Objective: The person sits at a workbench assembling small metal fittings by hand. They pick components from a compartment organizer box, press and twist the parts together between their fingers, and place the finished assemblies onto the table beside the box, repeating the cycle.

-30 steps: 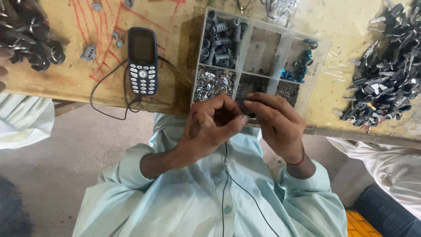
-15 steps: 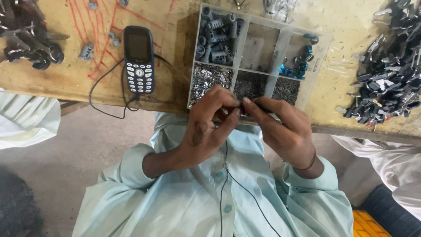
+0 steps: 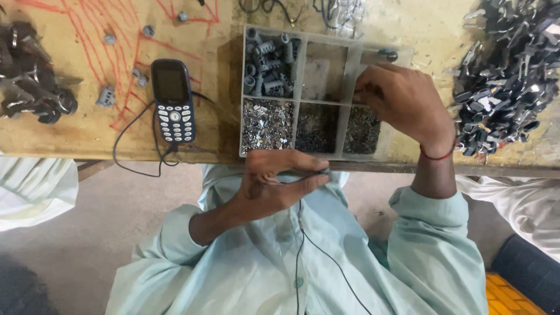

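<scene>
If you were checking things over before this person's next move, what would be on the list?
1. Left hand pinches a small dark part: ok.
2. Right hand over the clear plastic compartment box: ok.
3. What the right fingertips have picked: cannot tell.
4. Box fully on the yellowish wooden table: ok, close to the edge.
5. Dark blue keypad phone out of the hands' way: ok.

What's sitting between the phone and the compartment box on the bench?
Head view: only bare wooden bench lies between the phone and the compartment box, crossed by the phone's thin black cable.
</scene>
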Action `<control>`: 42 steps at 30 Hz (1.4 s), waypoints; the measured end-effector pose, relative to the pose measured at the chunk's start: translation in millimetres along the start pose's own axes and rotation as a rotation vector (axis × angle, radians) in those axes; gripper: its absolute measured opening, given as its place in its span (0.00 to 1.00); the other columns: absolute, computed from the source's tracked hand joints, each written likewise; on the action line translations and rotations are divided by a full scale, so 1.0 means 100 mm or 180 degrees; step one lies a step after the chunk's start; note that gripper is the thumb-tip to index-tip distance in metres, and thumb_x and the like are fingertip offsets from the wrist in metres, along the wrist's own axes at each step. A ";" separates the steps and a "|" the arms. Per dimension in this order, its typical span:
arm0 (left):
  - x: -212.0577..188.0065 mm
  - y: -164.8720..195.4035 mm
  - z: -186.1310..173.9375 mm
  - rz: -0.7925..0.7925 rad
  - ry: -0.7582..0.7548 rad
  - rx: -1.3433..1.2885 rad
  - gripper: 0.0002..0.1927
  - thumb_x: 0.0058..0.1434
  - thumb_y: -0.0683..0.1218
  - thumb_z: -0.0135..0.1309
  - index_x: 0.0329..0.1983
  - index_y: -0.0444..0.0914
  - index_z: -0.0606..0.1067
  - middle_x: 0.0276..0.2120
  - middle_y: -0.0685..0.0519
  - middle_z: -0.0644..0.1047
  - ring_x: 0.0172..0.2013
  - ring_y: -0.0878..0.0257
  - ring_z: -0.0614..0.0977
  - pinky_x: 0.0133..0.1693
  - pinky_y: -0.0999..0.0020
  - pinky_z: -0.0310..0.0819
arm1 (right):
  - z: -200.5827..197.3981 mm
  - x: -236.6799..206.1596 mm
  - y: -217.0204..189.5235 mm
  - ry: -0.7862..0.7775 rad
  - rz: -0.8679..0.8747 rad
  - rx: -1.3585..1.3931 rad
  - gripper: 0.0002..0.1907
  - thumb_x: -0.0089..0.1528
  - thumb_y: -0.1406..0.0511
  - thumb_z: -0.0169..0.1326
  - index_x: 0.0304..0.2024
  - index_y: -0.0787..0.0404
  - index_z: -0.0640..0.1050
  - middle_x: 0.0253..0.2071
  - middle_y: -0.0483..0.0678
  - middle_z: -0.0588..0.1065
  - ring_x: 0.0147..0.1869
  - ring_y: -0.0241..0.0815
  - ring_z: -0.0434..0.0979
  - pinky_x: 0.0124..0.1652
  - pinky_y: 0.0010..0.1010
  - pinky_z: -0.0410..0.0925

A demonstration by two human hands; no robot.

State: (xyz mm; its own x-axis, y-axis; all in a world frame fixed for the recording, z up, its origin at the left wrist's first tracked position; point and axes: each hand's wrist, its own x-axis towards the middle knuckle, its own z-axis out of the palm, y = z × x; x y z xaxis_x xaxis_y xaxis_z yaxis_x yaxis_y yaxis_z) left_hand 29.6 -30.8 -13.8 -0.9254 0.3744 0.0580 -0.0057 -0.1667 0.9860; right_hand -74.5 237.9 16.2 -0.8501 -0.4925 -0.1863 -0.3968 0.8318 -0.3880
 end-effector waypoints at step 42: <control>0.13 0.02 0.19 0.1372 -0.0100 0.1790 0.19 0.57 0.37 0.69 0.52 0.36 0.78 0.44 0.52 0.83 0.41 0.56 0.79 0.44 0.64 0.75 | 0.16 -0.93 -0.25 0.0449 0.0376 0.2203 0.23 0.61 0.77 0.50 0.58 0.60 0.75 0.43 0.49 0.80 0.44 0.34 0.84 0.43 0.27 0.75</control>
State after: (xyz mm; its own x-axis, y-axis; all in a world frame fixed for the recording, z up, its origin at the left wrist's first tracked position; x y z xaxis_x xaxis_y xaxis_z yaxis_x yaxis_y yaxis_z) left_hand 24.4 -9.0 -8.4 -0.7898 0.4087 0.4574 0.5630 0.1871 0.8050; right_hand 20.2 258.6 29.4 -0.9291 -0.3326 -0.1620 -0.0286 0.5012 -0.8649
